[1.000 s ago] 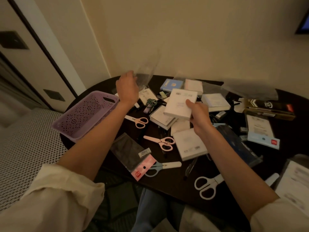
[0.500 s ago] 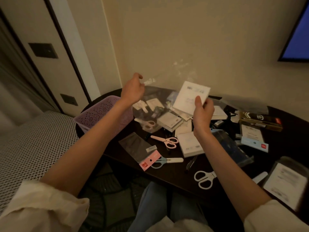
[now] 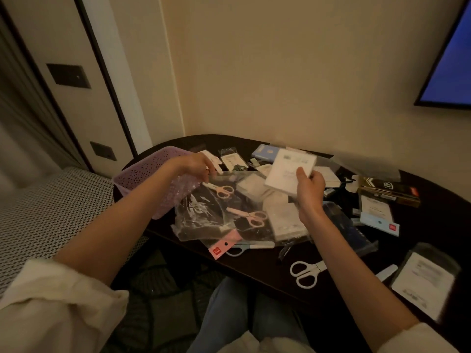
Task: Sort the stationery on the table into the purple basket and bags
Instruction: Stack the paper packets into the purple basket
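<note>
My left hand (image 3: pixel 195 165) pinches the top edge of a clear plastic bag (image 3: pixel 219 212), which hangs open over the table. My right hand (image 3: pixel 309 187) grips a flat white box (image 3: pixel 288 171), tilted, just right of the bag's mouth. The purple basket (image 3: pixel 142 174) stands at the table's left end, behind my left forearm. Seen through the bag are two pink scissors (image 3: pixel 248 216) lying on the dark table (image 3: pixel 254 266). Loose stationery covers the rest of the tabletop.
White scissors (image 3: pixel 305 272) and blue-handled scissors (image 3: pixel 239 248) lie near the front edge. A pink-tagged packet (image 3: pixel 221 247), white boxes, a blue pack (image 3: pixel 265 151) and a dark gold box (image 3: pixel 387 187) crowd the table. A wall stands behind, a screen (image 3: pixel 451 64) at upper right, a patterned seat left.
My left hand lowered the clear bag so it now hangs over the table. My right hand brought the white box beside the bag's mouth. The camera tilted up.
</note>
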Demonstrator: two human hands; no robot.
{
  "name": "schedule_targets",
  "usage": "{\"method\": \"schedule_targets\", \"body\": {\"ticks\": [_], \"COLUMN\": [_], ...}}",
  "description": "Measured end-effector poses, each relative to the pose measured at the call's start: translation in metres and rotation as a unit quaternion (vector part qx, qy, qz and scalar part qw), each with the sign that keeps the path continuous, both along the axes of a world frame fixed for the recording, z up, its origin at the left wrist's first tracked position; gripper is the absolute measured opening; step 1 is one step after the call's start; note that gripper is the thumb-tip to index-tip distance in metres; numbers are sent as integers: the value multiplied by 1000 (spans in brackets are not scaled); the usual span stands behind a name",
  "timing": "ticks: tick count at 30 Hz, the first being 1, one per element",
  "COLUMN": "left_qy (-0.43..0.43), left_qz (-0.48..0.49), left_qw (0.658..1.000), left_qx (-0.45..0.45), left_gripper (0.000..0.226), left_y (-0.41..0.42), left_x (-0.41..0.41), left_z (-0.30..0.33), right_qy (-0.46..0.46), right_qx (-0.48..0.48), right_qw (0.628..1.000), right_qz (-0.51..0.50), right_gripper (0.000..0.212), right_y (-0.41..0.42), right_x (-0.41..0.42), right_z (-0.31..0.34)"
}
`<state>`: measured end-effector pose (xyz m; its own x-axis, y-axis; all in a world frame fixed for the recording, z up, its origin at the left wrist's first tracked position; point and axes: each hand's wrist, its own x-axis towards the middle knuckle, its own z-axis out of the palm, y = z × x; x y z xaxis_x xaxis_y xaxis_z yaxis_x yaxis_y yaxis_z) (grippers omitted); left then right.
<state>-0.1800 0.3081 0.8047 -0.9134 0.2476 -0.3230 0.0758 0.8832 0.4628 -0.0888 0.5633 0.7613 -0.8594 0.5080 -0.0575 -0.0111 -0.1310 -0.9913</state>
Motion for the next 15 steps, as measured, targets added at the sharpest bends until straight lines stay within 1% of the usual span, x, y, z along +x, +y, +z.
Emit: {"method": "schedule_targets", "body": {"ticks": [2,3,5,6,7,9,11,12,13,15], "left_qy": [45,90,215,278,327,388,408,401,386,336], "left_qz": [-12,-14,-7,-3,2,3,-1,-4,-8,-18], "left_qw": [996,988,954,935,922,909,908,913,920,937], "left_qx": [-75,-122,-210,-221,-208,-153,-96,-77,-70,-91], "left_gripper": [22,19,27,31,32,29,26,27,30,38], "left_y": [1,3,13,21,30,53,77,87,97,112], "left_x": [-9,-12,-11,-7,0,19,39,49,59,69], "left_z": [-11,-17,-31,-38,-43,-51,-55,-56,-56,-54], "right_qy": [-29,-44,-69,-76,-82,-89,-97,-101,-103,-101], "right_qx": [9,18,32,38,43,47,54,57,56,48], "right_qw": [999,999,997,996,995,994,993,993,993,993], "right_qz": [14,23,35,36,36,33,25,23,22,24], "right_gripper": [31,32,32,32,34,38,39,37,34,31], "right_y": [6,9,16,19,22,27,32,34,36,38], "right_x": [0,0,1,2,3,3,1,0,0,-1], "right_z": [-5,-7,-13,-17,-20,-26,-31,-33,-34,-34]}}
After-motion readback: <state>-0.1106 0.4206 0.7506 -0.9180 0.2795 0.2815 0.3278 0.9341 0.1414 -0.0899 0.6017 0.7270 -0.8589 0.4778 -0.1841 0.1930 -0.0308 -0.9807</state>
